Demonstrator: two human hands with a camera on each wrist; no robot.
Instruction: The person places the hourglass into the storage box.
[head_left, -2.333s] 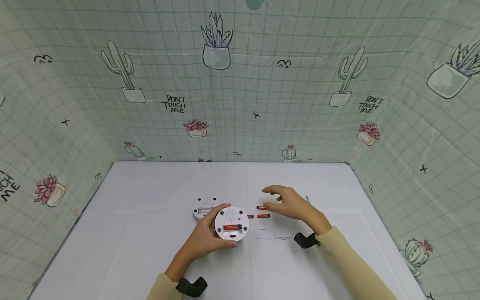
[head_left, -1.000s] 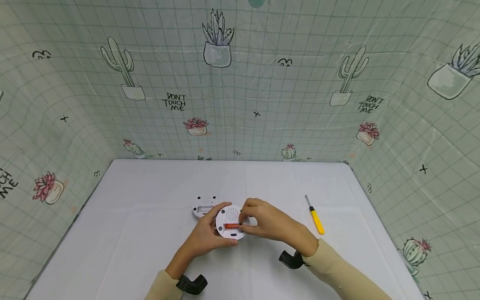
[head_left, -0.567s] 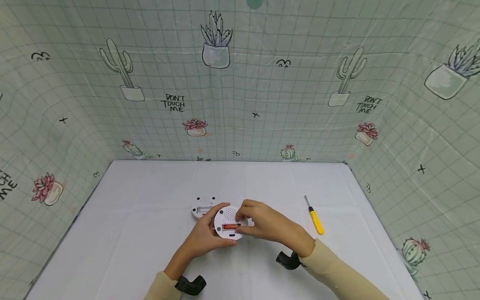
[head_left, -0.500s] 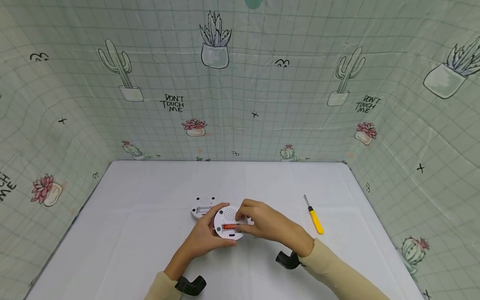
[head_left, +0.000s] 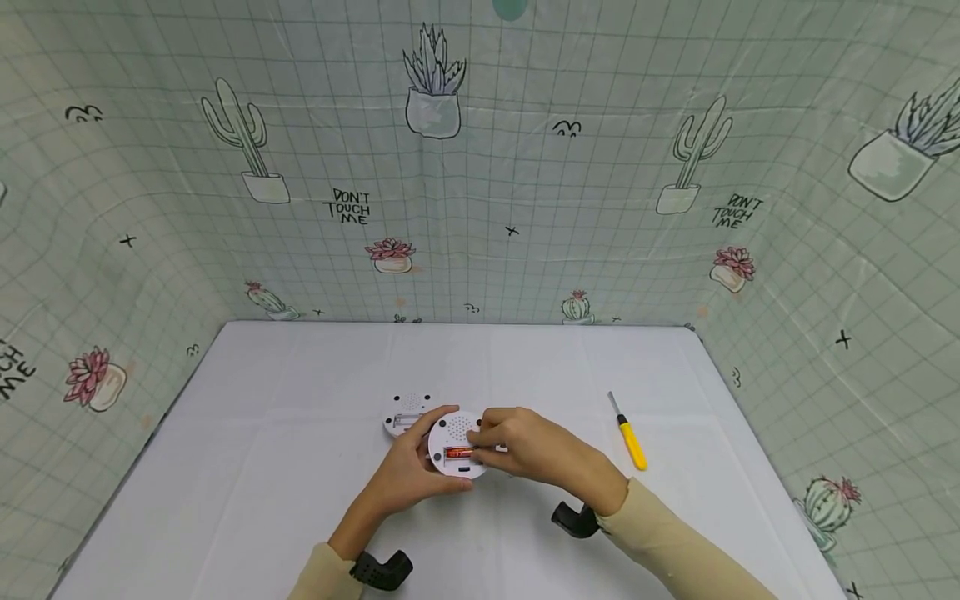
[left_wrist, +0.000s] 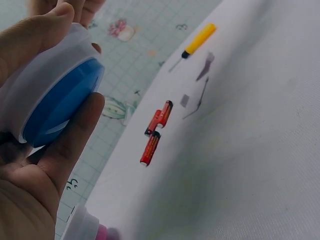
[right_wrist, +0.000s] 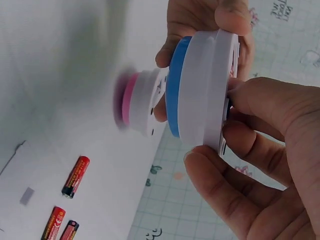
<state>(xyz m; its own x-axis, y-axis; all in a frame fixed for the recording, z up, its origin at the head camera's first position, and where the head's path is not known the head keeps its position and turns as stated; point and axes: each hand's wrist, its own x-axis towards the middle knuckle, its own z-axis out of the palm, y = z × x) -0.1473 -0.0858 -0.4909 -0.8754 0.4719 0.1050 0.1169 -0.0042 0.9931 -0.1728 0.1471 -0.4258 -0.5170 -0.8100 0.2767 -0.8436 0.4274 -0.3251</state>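
Observation:
In the head view my left hand (head_left: pixel 408 467) grips a round white button device (head_left: pixel 455 432) by its rim, its underside facing me. A red battery (head_left: pixel 457 453) lies in the compartment. At the battery's right end are the thumb and curled fingers of my right hand (head_left: pixel 536 447); their exact contact is partly hidden. The right wrist view shows that thumb on the compartment side and another finger at the rim. A blue top (left_wrist: pixel 65 102) faces away, with left fingers across it. Behind stands a second white device (head_left: pixel 397 423), with a pink top (right_wrist: pixel 130 100).
Three loose red batteries, one nearest the devices (left_wrist: pixel 150 149), lie on the white table (head_left: pixel 300 467). A yellow-handled screwdriver (head_left: pixel 632 442) lies to the right. Small thin pieces, one a grey scrap (right_wrist: pixel 27 196), lie near the batteries. Patterned cloth (head_left: pixel 510 167) walls the table's back and sides.
My right hand has moved left from above the loose batteries to the device's compartment, uncovering the screwdriver. Its fingers have since shifted slightly at the battery. The left hand keeps its grip.

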